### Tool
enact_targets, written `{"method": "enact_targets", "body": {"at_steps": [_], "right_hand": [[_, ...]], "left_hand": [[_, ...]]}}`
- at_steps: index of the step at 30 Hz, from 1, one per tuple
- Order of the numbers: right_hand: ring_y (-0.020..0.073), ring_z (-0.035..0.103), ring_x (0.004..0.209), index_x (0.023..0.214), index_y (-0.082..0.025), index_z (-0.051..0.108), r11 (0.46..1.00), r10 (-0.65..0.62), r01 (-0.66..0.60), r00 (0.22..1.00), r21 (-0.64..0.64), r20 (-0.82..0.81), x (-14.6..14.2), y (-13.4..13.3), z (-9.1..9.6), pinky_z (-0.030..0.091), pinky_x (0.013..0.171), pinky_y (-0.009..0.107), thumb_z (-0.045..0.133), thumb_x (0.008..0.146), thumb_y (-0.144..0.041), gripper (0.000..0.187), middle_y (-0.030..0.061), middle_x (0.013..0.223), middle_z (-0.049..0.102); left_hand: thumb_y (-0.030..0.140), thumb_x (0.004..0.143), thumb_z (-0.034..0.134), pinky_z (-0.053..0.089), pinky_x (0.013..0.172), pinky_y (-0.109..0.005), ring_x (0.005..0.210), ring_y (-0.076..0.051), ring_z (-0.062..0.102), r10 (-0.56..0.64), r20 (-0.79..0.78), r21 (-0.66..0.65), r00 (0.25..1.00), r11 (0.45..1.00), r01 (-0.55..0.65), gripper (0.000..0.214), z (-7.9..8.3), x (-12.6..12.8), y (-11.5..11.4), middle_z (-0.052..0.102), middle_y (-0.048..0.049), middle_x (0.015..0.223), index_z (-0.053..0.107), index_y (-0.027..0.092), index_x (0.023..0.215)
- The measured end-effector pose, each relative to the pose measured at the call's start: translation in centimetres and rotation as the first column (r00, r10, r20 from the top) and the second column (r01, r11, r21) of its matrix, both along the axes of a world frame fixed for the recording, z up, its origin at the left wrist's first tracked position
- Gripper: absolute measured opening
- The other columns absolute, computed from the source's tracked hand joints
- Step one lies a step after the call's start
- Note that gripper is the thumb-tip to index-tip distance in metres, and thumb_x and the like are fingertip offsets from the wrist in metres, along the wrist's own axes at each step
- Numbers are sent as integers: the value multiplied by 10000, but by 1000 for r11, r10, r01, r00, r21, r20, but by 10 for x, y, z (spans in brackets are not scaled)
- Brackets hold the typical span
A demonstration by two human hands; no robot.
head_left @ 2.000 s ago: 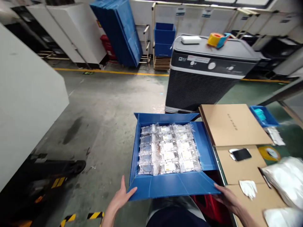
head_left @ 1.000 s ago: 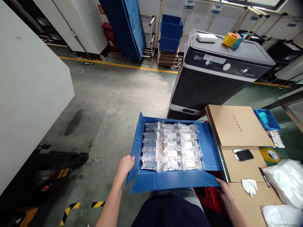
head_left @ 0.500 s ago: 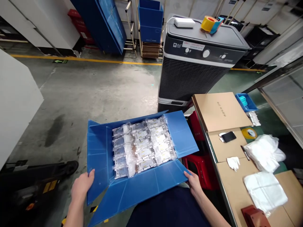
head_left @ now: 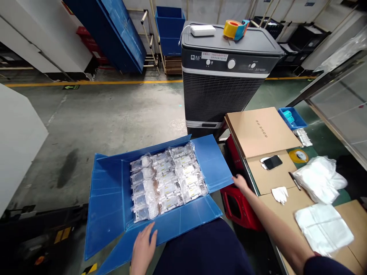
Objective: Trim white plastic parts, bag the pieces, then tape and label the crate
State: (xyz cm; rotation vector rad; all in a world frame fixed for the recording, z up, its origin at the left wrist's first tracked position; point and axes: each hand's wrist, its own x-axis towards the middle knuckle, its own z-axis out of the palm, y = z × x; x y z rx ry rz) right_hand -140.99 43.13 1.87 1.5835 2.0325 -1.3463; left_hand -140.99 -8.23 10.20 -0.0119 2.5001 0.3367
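Observation:
An open blue corrugated plastic box (head_left: 106, 206) rests on my lap, its flaps spread out. Inside lie rows of small clear plastic bags with labelled parts (head_left: 166, 179). My left hand (head_left: 143, 248) lies flat on the near flap, fingers stretched out. My right hand (head_left: 240, 183) reaches out to the tip of the right flap and touches its edge, fingers apart, holding nothing.
A black cooler unit (head_left: 226, 72) stands ahead with a yellow tape roll (head_left: 233, 29) on top. To the right, a table carries cardboard sheets (head_left: 262, 131), a phone (head_left: 272, 162), white bags (head_left: 317, 179) and a small blue tray (head_left: 292, 117). A red stool (head_left: 241, 208) sits under my right arm.
The box has swung to the left and turned. My left hand went from the left flap to the near flap. My right hand moved from the near corner up to the right flap.

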Motion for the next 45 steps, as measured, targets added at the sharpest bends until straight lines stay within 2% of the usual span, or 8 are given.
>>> {"method": "enact_targets", "body": {"at_steps": [7, 9, 12, 16, 24, 37, 41, 45], "right_hand": [[396, 331, 1428, 1482, 32, 248, 882, 202, -271, 957, 385, 210, -114, 167, -40, 296, 1125, 520, 617, 891, -422, 832, 372, 1530, 288], [413, 381, 1396, 1433, 74, 326, 846, 283, -378, 916, 377, 283, -128, 193, -57, 314, 1107, 515, 681, 845, -433, 854, 406, 1464, 369], [358, 534, 1270, 1184, -1, 604, 770, 440, -557, 817, 313, 372, -134, 215, -74, 369, 1076, 479, 718, 825, -385, 538, 299, 1265, 610], [222, 665, 1015, 1065, -94, 661, 631, 575, -716, 690, 298, 440, -132, 225, -71, 499, 952, 418, 599, 937, -345, 288, 126, 1048, 709], [216, 665, 1024, 1219, -73, 597, 398, 614, -800, 596, 449, 518, -114, 218, -38, 519, 944, 416, 566, 969, -310, 346, 134, 1107, 692], [245, 701, 865, 1223, -143, 649, 390, 544, -660, 728, 642, 418, -81, 241, 0, 400, 703, 316, 413, 941, -151, 368, 164, 1001, 753], [227, 690, 793, 1146, -145, 684, 390, 526, -589, 774, 708, 354, -67, 248, 12, 390, 675, 309, 406, 940, -158, 346, 144, 924, 759], [224, 685, 765, 1111, -144, 699, 389, 518, -497, 814, 775, 262, -61, 249, 17, 408, 665, 307, 408, 937, -167, 340, 138, 911, 759]], "left_hand": [[565, 859, 308, 368, 1195, -443, 1366, -325, 511, 153, 50, -31, 987, 988, -151, 699, 19, 15, 43, 625, -82, 1393, 633, 177, 1342], [571, 865, 338, 430, 1147, -442, 1339, -328, 539, 202, 78, -12, 976, 979, -202, 680, 29, 10, 51, 632, -88, 1382, 640, 185, 1336], [587, 888, 338, 528, 1032, -443, 1298, -339, 576, 217, 151, -20, 964, 976, -217, 693, 41, -3, 65, 608, -109, 1410, 614, 169, 1366], [586, 903, 301, 553, 982, -442, 1260, -352, 604, 160, 99, -23, 982, 987, -159, 720, 50, -22, 84, 614, -149, 1394, 614, 115, 1349], [524, 925, 342, 516, 1049, -414, 1230, -296, 634, 36, -74, 168, 997, 986, -23, 614, 47, -52, 119, 680, -120, 1307, 669, 118, 1250], [523, 920, 352, 505, 1056, -468, 1242, -311, 624, 60, -107, 229, 992, 973, -34, 606, 39, -46, 116, 679, -133, 1305, 669, 120, 1243], [514, 920, 367, 451, 1105, -470, 1260, -301, 603, 43, -42, 329, 998, 944, -26, 586, 41, -64, 152, 662, -140, 1328, 648, 132, 1265], [471, 904, 466, 441, 1097, -452, 1226, -296, 611, 81, 153, 530, 985, 834, -150, 511, 51, -94, 224, 671, -156, 1291, 631, 143, 1260]]}}
